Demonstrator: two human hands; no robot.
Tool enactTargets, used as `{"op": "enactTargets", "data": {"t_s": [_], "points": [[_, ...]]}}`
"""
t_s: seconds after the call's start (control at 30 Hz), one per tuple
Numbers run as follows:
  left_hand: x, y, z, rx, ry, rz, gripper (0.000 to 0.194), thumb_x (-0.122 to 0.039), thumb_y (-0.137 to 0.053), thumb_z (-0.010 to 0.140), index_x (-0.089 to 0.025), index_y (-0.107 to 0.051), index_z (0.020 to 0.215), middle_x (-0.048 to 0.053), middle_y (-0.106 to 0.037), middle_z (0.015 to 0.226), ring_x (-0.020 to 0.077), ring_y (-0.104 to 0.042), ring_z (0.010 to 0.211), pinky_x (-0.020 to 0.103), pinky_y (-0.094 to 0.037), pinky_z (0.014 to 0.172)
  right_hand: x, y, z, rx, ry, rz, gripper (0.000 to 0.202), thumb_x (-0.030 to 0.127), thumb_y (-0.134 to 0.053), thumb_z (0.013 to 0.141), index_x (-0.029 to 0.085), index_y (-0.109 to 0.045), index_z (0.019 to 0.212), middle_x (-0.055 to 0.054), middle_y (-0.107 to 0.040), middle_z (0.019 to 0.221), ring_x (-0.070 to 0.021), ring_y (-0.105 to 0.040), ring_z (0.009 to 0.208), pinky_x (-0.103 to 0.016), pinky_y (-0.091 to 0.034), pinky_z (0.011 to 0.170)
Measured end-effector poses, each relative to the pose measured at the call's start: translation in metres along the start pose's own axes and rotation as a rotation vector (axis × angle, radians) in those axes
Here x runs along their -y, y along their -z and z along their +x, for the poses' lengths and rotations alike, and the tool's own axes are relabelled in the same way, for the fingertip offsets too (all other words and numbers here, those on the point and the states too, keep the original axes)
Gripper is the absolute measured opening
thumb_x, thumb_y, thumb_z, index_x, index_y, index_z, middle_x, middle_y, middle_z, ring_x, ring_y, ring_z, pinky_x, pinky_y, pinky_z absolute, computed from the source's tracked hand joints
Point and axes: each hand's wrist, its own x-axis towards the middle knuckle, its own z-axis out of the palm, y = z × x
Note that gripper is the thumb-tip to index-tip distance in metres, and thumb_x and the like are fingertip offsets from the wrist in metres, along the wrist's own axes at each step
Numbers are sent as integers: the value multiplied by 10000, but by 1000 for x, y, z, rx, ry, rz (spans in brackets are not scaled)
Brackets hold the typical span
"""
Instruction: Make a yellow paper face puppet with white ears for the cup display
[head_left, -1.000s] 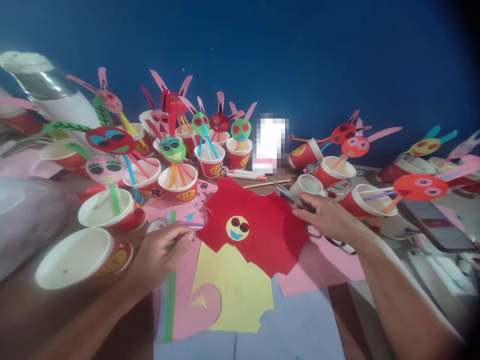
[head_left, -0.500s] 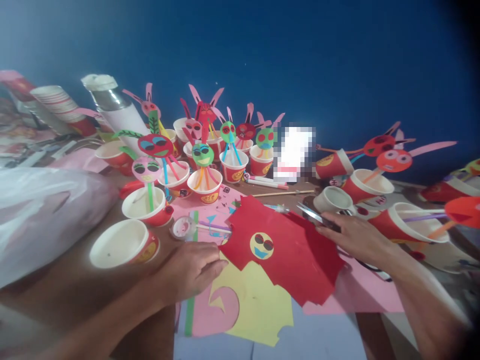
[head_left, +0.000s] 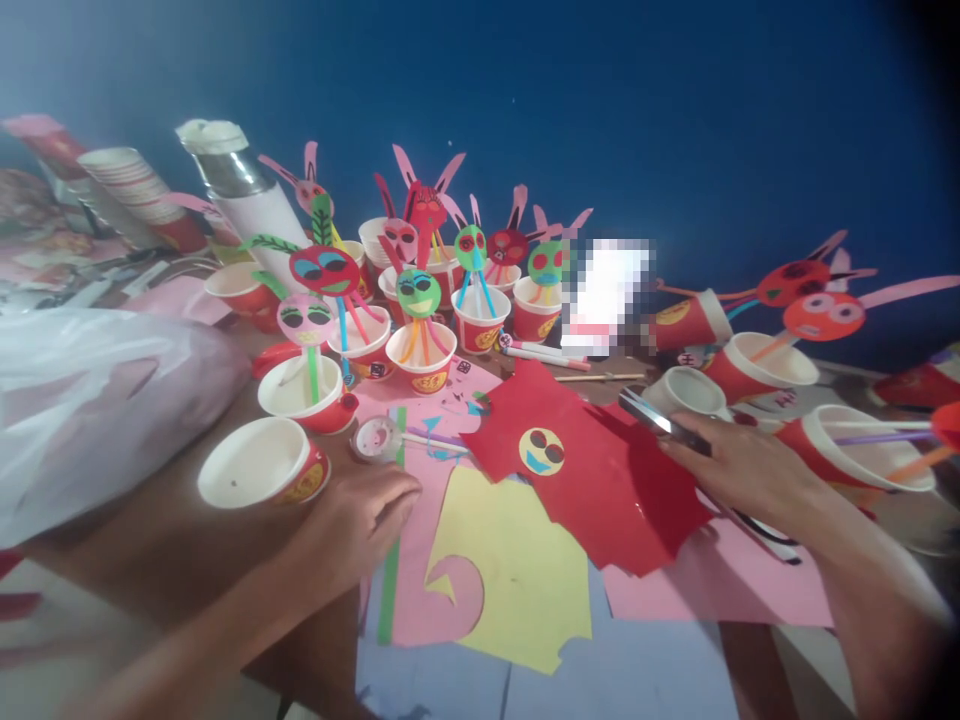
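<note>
In my right hand (head_left: 724, 455) is a pair of scissors (head_left: 660, 418), blades pointing left over the edge of a red paper sheet (head_left: 600, 480). A yellow round face (head_left: 541, 452) with red eyes and a blue mouth lies on that sheet. My left hand (head_left: 375, 505) rests with curled fingers at the edge of the pink paper (head_left: 424, 510); anything inside the fingers is hidden. Yellow paper (head_left: 517, 570) with a rounded cutout lies below the red sheet. Beside my left hand is a small clear round container (head_left: 375, 438).
Paper cups with coloured paper faces on straws stand behind, such as a green face (head_left: 418, 295). A bare white cup (head_left: 251, 465) stands left, near a plastic bag (head_left: 97, 420). Markers (head_left: 551, 355), a cup (head_left: 684, 392) and a flask (head_left: 244, 190) sit further back.
My left hand has moved left, off the yellow paper's edge. The scissors in my right hand now look closed, where the blades were slightly apart. The whole view has shifted a little.
</note>
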Motion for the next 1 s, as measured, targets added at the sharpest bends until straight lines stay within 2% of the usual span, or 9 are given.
{"op": "enactTargets", "data": {"t_s": [0.07,0.2,0.3,0.43,0.6,0.73,0.8,0.93,1.0], "points": [[2,5,-15,-12,65,37,156,-221,-474,876,-192,-627,870,12,-678,815,121,-626,730,190,-455,668,-1,-1,0,7,-13,-8,451,427,-307,888,212,-489,1240,-158,-664,1001,-362,-605,944,-364,-392,665],[12,12,-48,-146,177,84,132,-288,-532,855,-222,-631,913,-12,-706,823,105,-645,665,158,-475,619,1,-5,3,5,-17,3,444,442,-325,883,239,-487,1243,-130,-673,999,-330,-623,881,-341,-392,637],[13,8,-63,-176,137,142,135,-277,-565,835,-225,-623,946,7,-694,882,131,-642,735,183,-485,652,3,-7,6,14,-10,23,455,469,-329,874,246,-488,1237,-112,-689,904,-311,-628,832,-331,-391,623],[-1,-4,-67,-87,-41,204,313,-226,-619,774,-245,-585,1084,46,-619,1148,232,-530,1055,340,-421,895,4,-10,8,23,-17,12,473,505,-328,857,245,-514,1206,-103,-695,812,-319,-626,826,-334,-389,610],[-12,-10,-67,69,-120,229,587,-243,-723,608,-255,-541,1165,39,-557,1259,283,-438,1138,415,-344,953,-1,-11,9,13,-32,5,494,539,-305,848,248,-520,1185,-97,-695,790,-319,-635,773,-339,-396,596],[-6,-9,-69,111,-151,212,435,-174,-626,707,-241,-562,1131,41,-577,1229,245,-472,1098,372,-374,903,2,-13,9,5,-28,-19,499,537,-300,837,258,-516,1190,-119,-688,948,-342,-624,884,-360,-414,643],[-1,-9,-70,97,-178,183,329,-103,-535,769,-242,-594,1061,35,-599,1189,219,-495,1070,349,-391,872,6,-14,9,5,-15,-22,500,535,-304,832,249,-532,1172,-122,-690,945,-347,-620,904,-364,-419,656],[6,-10,-70,-6,-257,79,279,-43,-463,821,-209,-610,991,49,-649,1088,184,-538,1031,313,-423,867,12,-19,9,-11,14,-10,512,563,-319,821,245,-530,1162,-97,-701,846,-343,-628,863,-358,-422,637],[6,-10,-69,-70,-220,-6,263,-37,-475,820,-189,-605,990,55,-669,1032,161,-572,996,276,-447,866,15,-19,8,-67,23,-23,492,567,-337,815,249,-538,1131,-92,-700,848,-341,-630,838,-351,-414,614]]}}
